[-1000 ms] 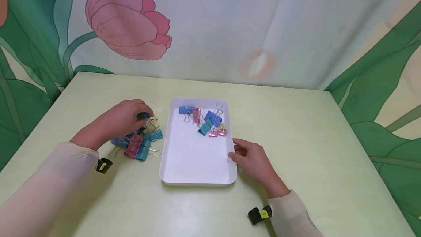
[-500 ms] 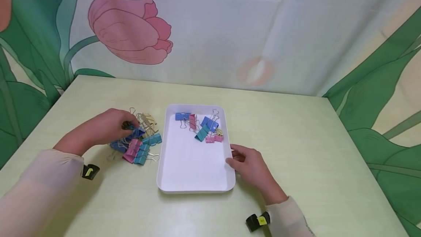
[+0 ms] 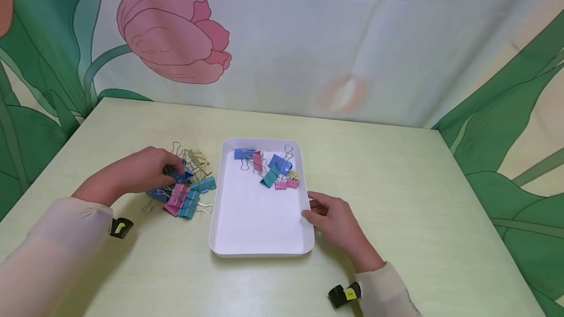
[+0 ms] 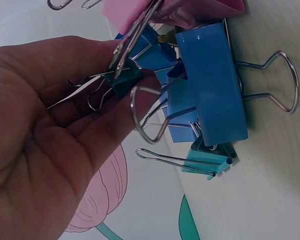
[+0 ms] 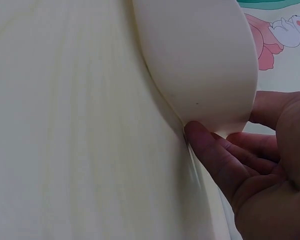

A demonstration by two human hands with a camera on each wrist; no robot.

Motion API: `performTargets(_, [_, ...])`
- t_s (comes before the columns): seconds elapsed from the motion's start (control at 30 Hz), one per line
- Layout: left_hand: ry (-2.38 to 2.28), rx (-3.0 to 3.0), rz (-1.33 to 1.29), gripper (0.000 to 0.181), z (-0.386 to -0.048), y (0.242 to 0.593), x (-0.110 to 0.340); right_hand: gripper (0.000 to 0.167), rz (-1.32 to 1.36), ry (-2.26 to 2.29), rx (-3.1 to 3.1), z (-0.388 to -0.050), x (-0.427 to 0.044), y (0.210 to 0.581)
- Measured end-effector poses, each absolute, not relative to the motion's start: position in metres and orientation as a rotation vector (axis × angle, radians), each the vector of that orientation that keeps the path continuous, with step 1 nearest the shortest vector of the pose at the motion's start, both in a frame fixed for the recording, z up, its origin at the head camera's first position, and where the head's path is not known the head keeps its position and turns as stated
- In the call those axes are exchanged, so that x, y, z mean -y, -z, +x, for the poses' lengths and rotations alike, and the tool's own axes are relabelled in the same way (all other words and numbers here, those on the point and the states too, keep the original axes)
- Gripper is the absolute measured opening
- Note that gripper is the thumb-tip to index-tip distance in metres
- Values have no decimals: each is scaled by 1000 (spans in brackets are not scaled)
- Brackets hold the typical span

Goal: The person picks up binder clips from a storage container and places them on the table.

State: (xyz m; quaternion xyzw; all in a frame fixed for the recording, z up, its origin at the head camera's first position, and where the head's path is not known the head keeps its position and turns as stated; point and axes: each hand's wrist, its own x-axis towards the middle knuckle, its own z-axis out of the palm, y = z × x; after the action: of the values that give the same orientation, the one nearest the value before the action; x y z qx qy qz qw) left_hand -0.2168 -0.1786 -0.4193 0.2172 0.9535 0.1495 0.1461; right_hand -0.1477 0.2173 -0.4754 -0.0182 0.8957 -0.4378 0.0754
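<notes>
At the left of the head view, my left hand (image 3: 143, 172) is over a heap of binder clips. Between its thumb and fingers it pinches a small dark teal binder clip (image 4: 125, 79), seen in the left wrist view. A pink binder clip (image 3: 176, 199), blue-green clips (image 3: 188, 204) and pale yellow clips (image 3: 196, 163) lie around it. My right hand (image 3: 337, 221) grips the right edge of a white tray (image 3: 260, 229), thumb at the rim. Inside the tray's far half are several clips, among them a blue one (image 3: 280, 164) and a teal one (image 3: 270, 176).
The pale table (image 3: 396, 199) extends around the tray and heap. Behind its far edge hangs a curtain (image 3: 282, 48) with printed flowers and leaves. Each wrist carries a black strapped device, such as the right one (image 3: 344, 295).
My left hand has shifted left and nearer within the heap, uncovering the pale yellow clips, then stayed nearly still. My right hand keeps its grip on the tray, and the head view tilted slightly.
</notes>
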Motion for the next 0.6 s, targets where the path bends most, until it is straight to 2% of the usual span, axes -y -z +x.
performTargets(0.6, [-468, -2832, 701, 24, -210, 403, 166, 46, -48, 1307, -2687, -147, -218, 475])
